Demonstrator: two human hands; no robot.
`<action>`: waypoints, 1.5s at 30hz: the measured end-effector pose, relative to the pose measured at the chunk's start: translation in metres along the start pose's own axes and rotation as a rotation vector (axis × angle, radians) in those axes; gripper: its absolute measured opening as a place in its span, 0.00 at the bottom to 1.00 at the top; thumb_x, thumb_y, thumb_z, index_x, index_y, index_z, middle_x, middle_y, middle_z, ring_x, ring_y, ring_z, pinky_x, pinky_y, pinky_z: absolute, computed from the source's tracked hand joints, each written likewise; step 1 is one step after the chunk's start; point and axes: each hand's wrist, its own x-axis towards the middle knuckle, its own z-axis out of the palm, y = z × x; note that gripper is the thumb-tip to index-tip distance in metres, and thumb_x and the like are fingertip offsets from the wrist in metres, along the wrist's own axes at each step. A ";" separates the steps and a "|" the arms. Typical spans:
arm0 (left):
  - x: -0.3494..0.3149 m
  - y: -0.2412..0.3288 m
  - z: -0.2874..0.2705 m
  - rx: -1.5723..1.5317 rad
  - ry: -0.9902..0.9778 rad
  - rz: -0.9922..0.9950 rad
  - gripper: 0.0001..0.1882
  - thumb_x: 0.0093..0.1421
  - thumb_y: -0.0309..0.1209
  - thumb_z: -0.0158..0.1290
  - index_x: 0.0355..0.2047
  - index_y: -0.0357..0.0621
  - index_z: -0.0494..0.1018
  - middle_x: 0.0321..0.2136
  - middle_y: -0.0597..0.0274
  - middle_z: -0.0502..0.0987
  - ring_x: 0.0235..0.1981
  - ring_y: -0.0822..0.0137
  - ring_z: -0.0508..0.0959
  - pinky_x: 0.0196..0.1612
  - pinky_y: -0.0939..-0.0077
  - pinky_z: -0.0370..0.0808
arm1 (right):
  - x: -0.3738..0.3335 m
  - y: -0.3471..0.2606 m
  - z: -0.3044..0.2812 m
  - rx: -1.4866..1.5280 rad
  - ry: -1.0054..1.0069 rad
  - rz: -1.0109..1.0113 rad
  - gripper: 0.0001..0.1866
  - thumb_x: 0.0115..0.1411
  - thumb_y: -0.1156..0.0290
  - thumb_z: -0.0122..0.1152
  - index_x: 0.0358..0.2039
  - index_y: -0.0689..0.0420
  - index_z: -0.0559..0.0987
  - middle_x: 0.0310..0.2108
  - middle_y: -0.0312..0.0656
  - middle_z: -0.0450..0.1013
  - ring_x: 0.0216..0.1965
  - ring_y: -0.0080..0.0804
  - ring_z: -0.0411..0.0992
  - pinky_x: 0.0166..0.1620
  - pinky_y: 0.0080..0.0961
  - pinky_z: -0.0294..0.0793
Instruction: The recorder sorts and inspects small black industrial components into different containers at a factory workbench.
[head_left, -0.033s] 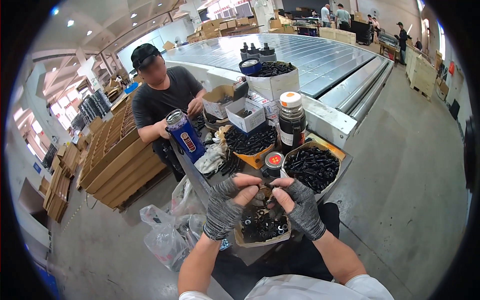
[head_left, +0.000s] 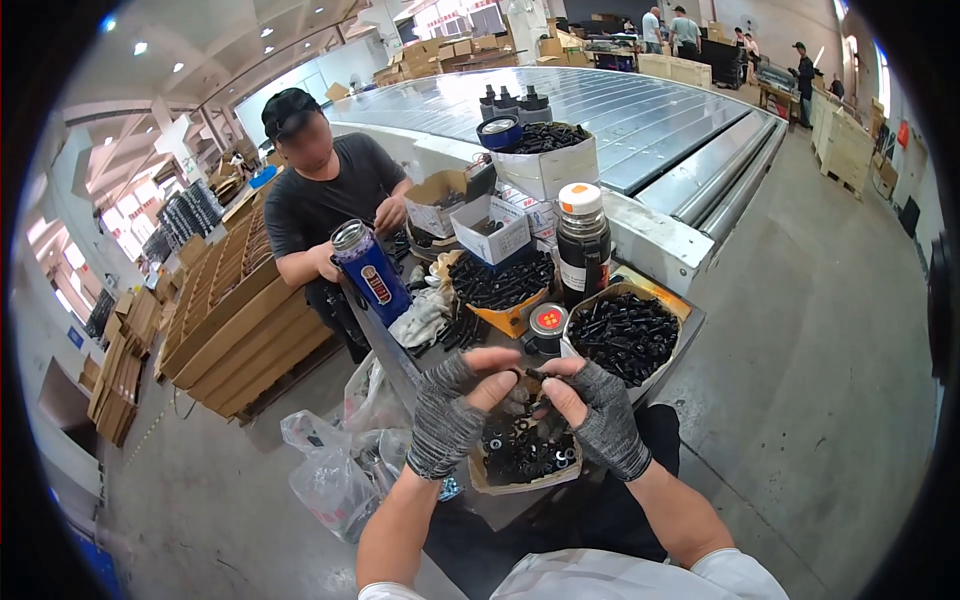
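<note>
Workshop Floor and Parts Table, Two Gloved Hands

Grey floor (head_left: 800,350); ribbed metal platform (head_left: 640,130) behind the work table (head_left: 510,511).

Right hand (head_left: 605,410): grey fingerless glove, thumb and forefinger pinched on one small black part (head_left: 538,375), held above the nearest open carton (head_left: 525,488).

Left hand (head_left: 450,400): matching glove, fingers curled, thumb and forefinger slightly apart just beside that part; blurred, so whether it has hold of anything cannot be told.

Nearest open carton: dark pieces, several pale rings (head_left: 562,458).

Beyond, at right: boxed heap of black parts (head_left: 622,338); dark flask (head_left: 584,250), white-lidded, upright; small round container (head_left: 548,320), red-marked top.

Centre: orange-sided carton (head_left: 508,320), filled with black parts; white box (head_left: 490,240) behind.

Left: blue jar (head_left: 375,282), tilted, near a co-worker (head_left: 335,195); whitish cloth (head_left: 422,318) beside it; clear plastic bag (head_left: 325,480), below table height.
</note>
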 end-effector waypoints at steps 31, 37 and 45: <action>-0.004 -0.014 0.014 0.356 -0.045 0.330 0.08 0.57 0.22 0.60 0.38 0.41 0.78 0.32 0.58 0.78 0.36 0.64 0.79 0.40 0.71 0.75 | 0.002 0.006 -0.006 -0.045 0.084 -0.032 0.12 0.68 0.71 0.54 0.47 0.64 0.75 0.31 0.40 0.77 0.31 0.23 0.78 0.36 0.20 0.77; 0.001 0.009 0.018 0.350 -0.250 0.265 0.08 0.59 0.21 0.58 0.40 0.40 0.78 0.31 0.57 0.78 0.33 0.61 0.79 0.38 0.70 0.75 | 0.001 0.002 -0.013 -0.143 0.195 -0.114 0.11 0.68 0.69 0.56 0.46 0.62 0.75 0.32 0.37 0.75 0.29 0.21 0.75 0.34 0.20 0.76; -0.001 -0.040 0.004 1.111 -0.726 0.118 0.11 0.56 0.31 0.59 0.41 0.49 0.79 0.37 0.59 0.77 0.43 0.53 0.78 0.45 0.59 0.75 | -0.012 -0.005 -0.021 0.072 0.211 0.005 0.13 0.69 0.68 0.55 0.49 0.62 0.73 0.30 0.38 0.76 0.29 0.22 0.76 0.34 0.21 0.77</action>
